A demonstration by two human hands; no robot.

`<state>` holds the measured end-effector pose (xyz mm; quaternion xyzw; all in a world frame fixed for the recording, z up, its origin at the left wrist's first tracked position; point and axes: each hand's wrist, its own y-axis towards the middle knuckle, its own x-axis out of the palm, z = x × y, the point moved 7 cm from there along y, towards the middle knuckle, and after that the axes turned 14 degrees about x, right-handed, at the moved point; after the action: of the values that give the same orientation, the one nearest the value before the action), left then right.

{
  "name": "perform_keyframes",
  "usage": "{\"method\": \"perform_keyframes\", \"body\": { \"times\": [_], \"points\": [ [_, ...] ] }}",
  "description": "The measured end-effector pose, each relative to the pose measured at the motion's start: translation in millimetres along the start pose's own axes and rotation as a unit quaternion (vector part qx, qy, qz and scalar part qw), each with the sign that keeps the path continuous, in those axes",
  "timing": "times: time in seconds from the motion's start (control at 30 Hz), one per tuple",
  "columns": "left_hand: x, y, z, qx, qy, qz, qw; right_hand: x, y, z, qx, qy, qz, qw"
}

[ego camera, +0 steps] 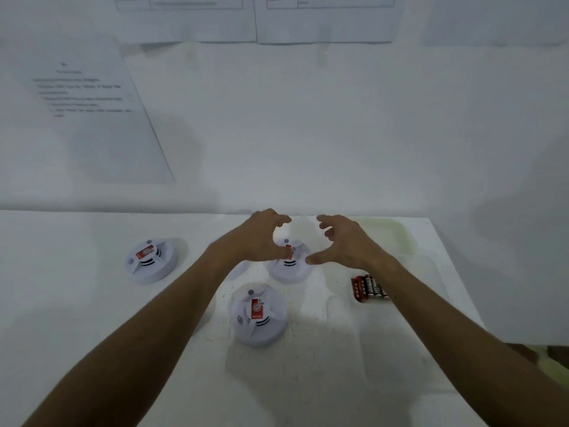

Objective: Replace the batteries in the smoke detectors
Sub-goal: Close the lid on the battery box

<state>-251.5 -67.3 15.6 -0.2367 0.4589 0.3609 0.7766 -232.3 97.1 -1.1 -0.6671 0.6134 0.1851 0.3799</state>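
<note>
1. three round white smoke alarms on a white table (369,380), each with a red sticker on top.
2. far smoke alarm (289,263) in the middle, right between both hands.
3. near smoke alarm (260,315) at 6 o'clock from the far one, close by, not touched.
4. left smoke alarm (151,261) at 9 o'clock, well apart, alone.
5. left hand (261,238) over the far alarm's left side, fingers curved and spread wide, thumb down by the red sticker; hard to tell if touching.
6. right hand (345,241) at 3 o'clock of that alarm, fingers bent and spread, holding nothing, thumb tip just beside the rim.
7. pack of batteries (368,288), red and black, at 4 o'clock from the far alarm, partly under the right wrist.
8. paper sheets (89,109) with print on the white wall, at 11 o'clock.
</note>
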Motion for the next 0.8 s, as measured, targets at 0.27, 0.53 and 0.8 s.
{"method": "perform_keyframes", "body": {
  "times": [0.27, 0.53, 0.8],
  "points": [
    [25, 70, 44, -0.013, -0.018, -0.004, 1.0, -101, 3, 90, 0.049, 0.051, 0.08, 0.994],
    [74, 112, 39, -0.092, -0.018, -0.037, 0.995, -115, 36, 176, 0.132, 0.017, 0.009, 0.991],
    [84, 120, 29, -0.132, -0.028, 0.001, 0.991, -105, 54, 185, 0.11, 0.056, -0.01, 0.992]
  ]
}}
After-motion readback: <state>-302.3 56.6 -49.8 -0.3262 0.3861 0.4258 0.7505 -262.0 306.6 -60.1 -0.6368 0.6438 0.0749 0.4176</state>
